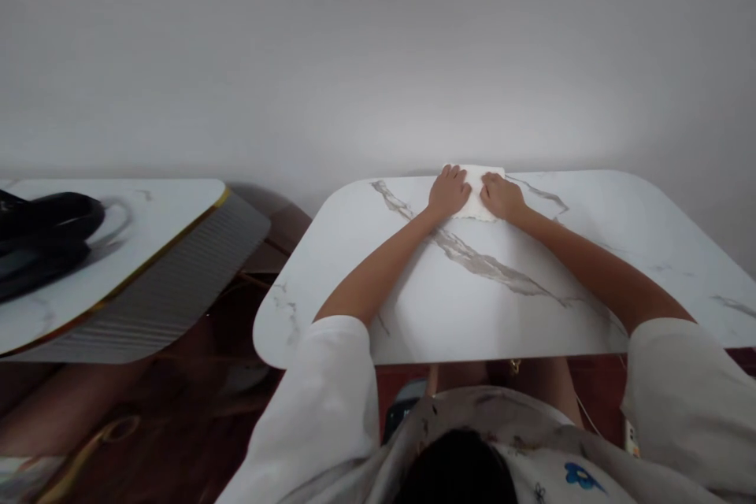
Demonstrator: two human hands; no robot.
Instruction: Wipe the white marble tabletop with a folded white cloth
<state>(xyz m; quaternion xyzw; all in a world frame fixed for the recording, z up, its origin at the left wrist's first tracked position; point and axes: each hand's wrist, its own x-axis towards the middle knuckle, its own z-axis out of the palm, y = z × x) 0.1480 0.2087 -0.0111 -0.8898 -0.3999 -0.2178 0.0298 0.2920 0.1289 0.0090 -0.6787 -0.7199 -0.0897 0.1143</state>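
A flat white paper towel [477, 209] lies at the far edge of a white marble-patterned tabletop [354, 252], close to the wall. My left hand [450, 190] presses on its left side, fingers bent over the top and gripping it. On the right side, my right hand [502, 195] grips it too, with the fingers curled inward. Both arms reach straight out across the tabletop. The undersides of my fingers are hidden.
A pale wall [378, 55] rises right behind the tabletop. To the left, across a gap, stands a second marble-patterned table [153, 205] with a gold edge, bearing a black object [53, 232]. Below is a dark red floor [201, 425].
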